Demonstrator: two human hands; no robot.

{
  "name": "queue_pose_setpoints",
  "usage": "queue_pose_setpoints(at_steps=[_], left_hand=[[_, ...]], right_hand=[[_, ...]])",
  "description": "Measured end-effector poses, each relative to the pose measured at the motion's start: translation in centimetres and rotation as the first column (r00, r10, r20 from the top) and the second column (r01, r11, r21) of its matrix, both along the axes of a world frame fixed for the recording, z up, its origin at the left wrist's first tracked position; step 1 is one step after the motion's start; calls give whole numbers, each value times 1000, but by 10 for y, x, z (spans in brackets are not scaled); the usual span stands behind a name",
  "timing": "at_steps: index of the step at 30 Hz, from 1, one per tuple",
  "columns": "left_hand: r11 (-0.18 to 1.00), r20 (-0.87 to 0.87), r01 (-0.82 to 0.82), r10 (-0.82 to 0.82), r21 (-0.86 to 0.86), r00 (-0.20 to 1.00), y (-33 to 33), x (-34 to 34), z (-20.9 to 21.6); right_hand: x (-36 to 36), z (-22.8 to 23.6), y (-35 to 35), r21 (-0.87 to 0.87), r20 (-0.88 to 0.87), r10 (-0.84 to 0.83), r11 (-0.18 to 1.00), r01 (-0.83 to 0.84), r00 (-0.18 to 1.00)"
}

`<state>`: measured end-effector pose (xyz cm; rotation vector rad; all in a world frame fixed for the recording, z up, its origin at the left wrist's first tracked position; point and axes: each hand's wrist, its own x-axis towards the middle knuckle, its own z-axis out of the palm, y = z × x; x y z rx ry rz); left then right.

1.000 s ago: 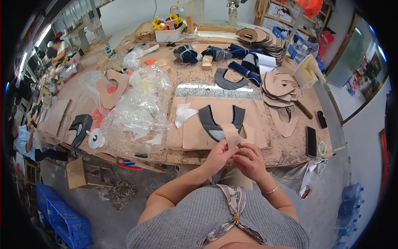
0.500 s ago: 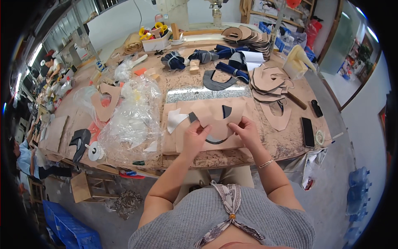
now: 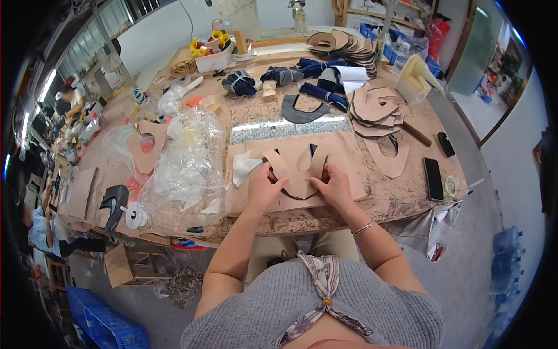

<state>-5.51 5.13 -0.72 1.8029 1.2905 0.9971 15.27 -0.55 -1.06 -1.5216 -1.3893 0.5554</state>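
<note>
A tan U-shaped leather-like piece (image 3: pixel 299 181), with a dark piece of the same outline under it, is held over a tan board (image 3: pixel 347 163). My left hand (image 3: pixel 265 187) pinches its left side, and my right hand (image 3: pixel 333 186) pinches its right side. The fingers of both hands curl partly out of sight beneath the edges. Dark edging shows along the lower curve and by the two upper arms. A white scrap (image 3: pixel 244 168) lies on the board beside my left hand. Behind the board is a speckled stone slab (image 3: pixel 288 129).
Crumpled clear plastic (image 3: pixel 189 154) lies left, near a black tape dispenser (image 3: pixel 114 205). Beyond the slab are a grey U-shaped piece (image 3: pixel 303 110) and blue bundles (image 3: pixel 239 84). To the right are stacked tan pieces (image 3: pixel 372 109), a hammer (image 3: pixel 417 134) and a phone (image 3: pixel 433 179).
The tan piece now lines up more closely with the dark piece below, with less dark showing at the lower curve. My fingers have shifted outward and closed round both sides.
</note>
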Motion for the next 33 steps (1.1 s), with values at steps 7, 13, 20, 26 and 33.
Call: queue_pose_setpoints(at_steps=[7, 13, 20, 26, 33], left_hand=[[1000, -4, 21, -21, 21, 1000, -4, 0, 1], [970, -164, -67, 108, 235, 981, -10, 3, 9], [790, -620, 368, 20, 490, 784, -71, 23, 7], [956, -67, 268, -262, 119, 963, -55, 5, 1], [878, 709, 177, 224, -444, 668, -32, -8, 15]], right_hand=[[-3, 0, -1, 6, 98, -5, 1000, 5, 995], [-9, 5, -4, 37, 218, -9, 999, 1, 976], [-9, -1, -3, 56, 213, -4, 998, -8, 977], [-9, 3, -6, 87, 260, -26, 996, 3, 965], [-8, 2, -3, 89, 277, -12, 996, -13, 961]])
